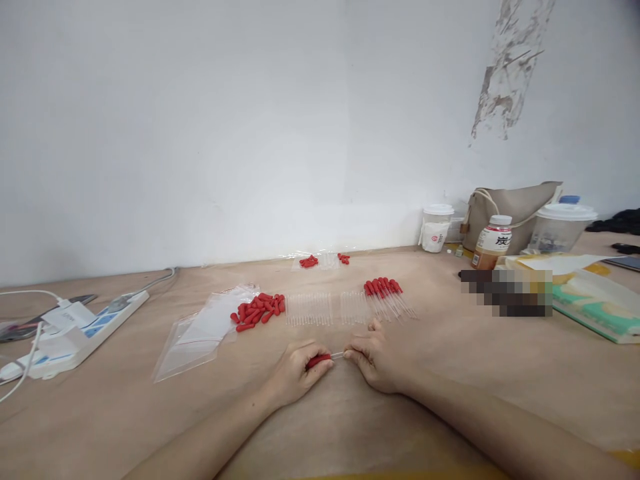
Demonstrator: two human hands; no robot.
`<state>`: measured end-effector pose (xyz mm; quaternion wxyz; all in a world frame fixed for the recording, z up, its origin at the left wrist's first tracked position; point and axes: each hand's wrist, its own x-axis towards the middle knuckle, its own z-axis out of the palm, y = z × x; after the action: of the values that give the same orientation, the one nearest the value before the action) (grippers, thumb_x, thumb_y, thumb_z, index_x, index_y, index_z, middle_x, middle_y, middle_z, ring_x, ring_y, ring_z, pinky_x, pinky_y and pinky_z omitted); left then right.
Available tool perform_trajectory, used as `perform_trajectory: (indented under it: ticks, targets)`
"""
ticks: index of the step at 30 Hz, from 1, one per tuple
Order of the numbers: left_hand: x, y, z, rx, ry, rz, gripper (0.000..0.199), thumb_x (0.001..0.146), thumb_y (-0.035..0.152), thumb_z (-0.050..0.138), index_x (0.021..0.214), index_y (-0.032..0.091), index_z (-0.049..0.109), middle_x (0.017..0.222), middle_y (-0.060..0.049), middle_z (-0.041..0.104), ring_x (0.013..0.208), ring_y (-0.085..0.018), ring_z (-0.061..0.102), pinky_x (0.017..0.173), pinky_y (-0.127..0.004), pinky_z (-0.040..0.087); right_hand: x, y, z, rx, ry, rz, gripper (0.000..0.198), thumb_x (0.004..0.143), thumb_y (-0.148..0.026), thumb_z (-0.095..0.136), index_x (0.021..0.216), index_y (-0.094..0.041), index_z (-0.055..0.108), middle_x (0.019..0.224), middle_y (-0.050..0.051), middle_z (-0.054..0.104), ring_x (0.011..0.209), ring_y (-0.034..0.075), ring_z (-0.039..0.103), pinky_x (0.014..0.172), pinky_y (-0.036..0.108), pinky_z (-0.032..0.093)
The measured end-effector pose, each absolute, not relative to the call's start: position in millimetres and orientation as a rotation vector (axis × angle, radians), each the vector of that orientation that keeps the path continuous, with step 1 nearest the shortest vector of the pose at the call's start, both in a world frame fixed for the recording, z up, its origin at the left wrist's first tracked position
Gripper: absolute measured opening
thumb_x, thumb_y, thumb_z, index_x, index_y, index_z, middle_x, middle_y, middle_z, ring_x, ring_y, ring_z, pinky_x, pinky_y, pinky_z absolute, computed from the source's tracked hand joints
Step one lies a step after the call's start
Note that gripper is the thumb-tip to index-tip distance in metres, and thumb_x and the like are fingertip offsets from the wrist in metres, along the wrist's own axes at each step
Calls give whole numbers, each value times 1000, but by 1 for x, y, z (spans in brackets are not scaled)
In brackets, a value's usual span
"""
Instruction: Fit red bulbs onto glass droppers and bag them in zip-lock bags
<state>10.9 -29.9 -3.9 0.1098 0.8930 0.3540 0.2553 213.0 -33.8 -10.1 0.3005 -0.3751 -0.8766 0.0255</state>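
My left hand (300,370) is closed around a red rubber dropper bulb (319,361). From the bulb a thin clear dropper tube (337,355) runs across to my right hand (373,357), whose fingers pinch its other end. Beyond my hands, a pile of loose red bulbs (259,310) lies on the left. Beside it are two rows of bare clear tubes, a left row (309,309) and a right row (353,307). Several droppers with red bulbs fitted (383,287) lie to the right of these, bulbs toward the wall.
Clear zip bags (200,327) lie at left, near a white power strip (90,340) with cables. More bagged bulbs (309,261) lie by the wall. At right stand a lidded cup (437,229), a drink bottle (493,243), a grey bag (520,207) and a larger tub (560,229).
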Motion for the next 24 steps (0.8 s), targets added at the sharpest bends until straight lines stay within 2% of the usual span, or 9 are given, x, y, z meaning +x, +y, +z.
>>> perform_trajectory:
  ticks: [4, 6, 9, 11, 13, 16, 19, 21, 24]
  targets:
    - [11, -30, -5, 2717, 975, 786, 19, 87, 26, 43, 84, 17, 59, 73, -1, 59, 66, -13, 54, 62, -23, 44, 211, -31, -17, -1011, -2315, 105, 21, 82, -18, 40, 66, -18, 54, 64, -3, 61, 59, 10, 48, 69, 29, 24]
    - [10, -28, -8, 2808, 901, 851, 18, 88, 23, 42, 93, 17, 58, 81, -3, 61, 72, -13, 57, 66, -23, 46, 209, -30, -20, -1036, -2290, 135, 24, 83, -19, 39, 63, -17, 52, 62, -2, 60, 58, 10, 48, 70, 28, 25]
    - [7, -21, -12, 2997, 758, 994, 26, 88, 16, 41, 112, 17, 50, 96, -7, 61, 82, -15, 58, 72, -24, 47, 208, -30, -19, -1095, -2235, 228, 28, 86, -23, 36, 65, -17, 52, 63, -2, 60, 58, 10, 48, 72, 28, 27]
    - [4, -16, -15, 3099, 679, 1024, 32, 88, 13, 40, 119, 17, 45, 98, -7, 61, 85, -15, 58, 73, -25, 48, 208, -32, -14, -1125, -2237, 284, 30, 87, -26, 34, 67, -18, 54, 63, -3, 60, 58, 10, 48, 72, 28, 27]
    - [1, -13, -16, 3124, 643, 1042, 35, 88, 11, 40, 121, 19, 43, 96, -6, 61, 83, -14, 59, 72, -25, 49, 210, -35, -6, -1128, -2290, 268, 30, 88, -27, 33, 70, -18, 56, 64, -3, 60, 60, 10, 49, 72, 28, 27]
    - [-1, -12, -15, 3043, 663, 1099, 36, 87, 12, 41, 121, 24, 44, 98, -4, 62, 83, -13, 59, 72, -24, 49, 218, -39, 6, -1113, -2385, 79, 27, 87, -27, 36, 75, -21, 60, 73, 0, 62, 69, 12, 51, 71, 29, 26]
    - [-3, -14, -10, 2879, 873, 1129, 38, 85, 20, 48, 122, 25, 43, 105, -5, 59, 93, -16, 56, 81, -29, 46, 233, -33, 12, -1163, -2373, -55, 24, 84, -26, 39, 76, -23, 62, 76, 1, 62, 75, 14, 52, 73, 30, 26]
    - [-4, -14, -6, 2762, 1055, 1096, 39, 84, 25, 50, 122, 23, 43, 110, -6, 56, 99, -19, 53, 86, -33, 44, 248, -22, 12, -1281, -2228, -21, 23, 82, -27, 41, 77, -23, 64, 77, 1, 64, 76, 15, 53, 73, 29, 28]
    - [-4, -13, -3, 2673, 1155, 982, 30, 84, 26, 47, 114, 22, 51, 110, -6, 56, 100, -20, 52, 85, -34, 44, 271, 1, 7, -1600, -1795, 114, 27, 79, -34, 42, 74, -21, 64, 72, 2, 65, 68, 15, 56, 64, 25, 32]
